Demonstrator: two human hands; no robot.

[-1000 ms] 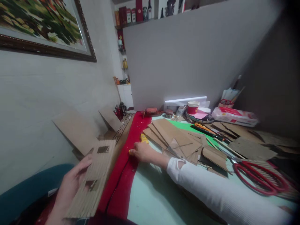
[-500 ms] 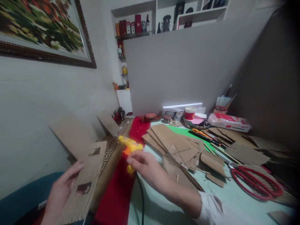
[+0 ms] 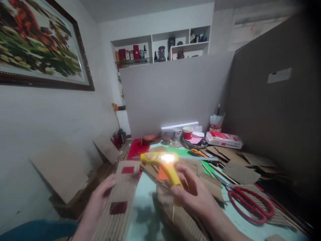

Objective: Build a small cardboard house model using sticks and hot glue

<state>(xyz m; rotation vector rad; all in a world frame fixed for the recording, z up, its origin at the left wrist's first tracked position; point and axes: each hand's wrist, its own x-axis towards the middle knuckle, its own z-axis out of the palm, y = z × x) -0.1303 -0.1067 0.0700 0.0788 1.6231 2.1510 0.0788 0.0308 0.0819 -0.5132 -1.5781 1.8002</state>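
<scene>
My left hand (image 3: 101, 195) grips a strip of corrugated cardboard (image 3: 121, 190) by its left edge. The strip has two square cut-outs, and dark red shows through them. In my right hand (image 3: 192, 187) is a yellow glue gun (image 3: 150, 156), held by its handle with the nozzle pointing left. Its body glows brightly, an orange trigger (image 3: 163, 174) shows below, and a glue stick (image 3: 198, 157) juts out of the back. The nozzle is just above the top of the strip; whether it touches cannot be made out.
Cardboard pieces (image 3: 240, 171) lie across the table's middle and right. Large red-handled scissors (image 3: 250, 204) rest at the right. Behind are a red paper cup (image 3: 188, 133), a tissue pack (image 3: 224, 140) and orange-handled scissors (image 3: 198, 152). A grey panel (image 3: 173, 93) stands along the back.
My right hand has lifted the glue gun up and right, off the table. The cardboard strip has moved right, near the nozzle. The view has tilted upward.
</scene>
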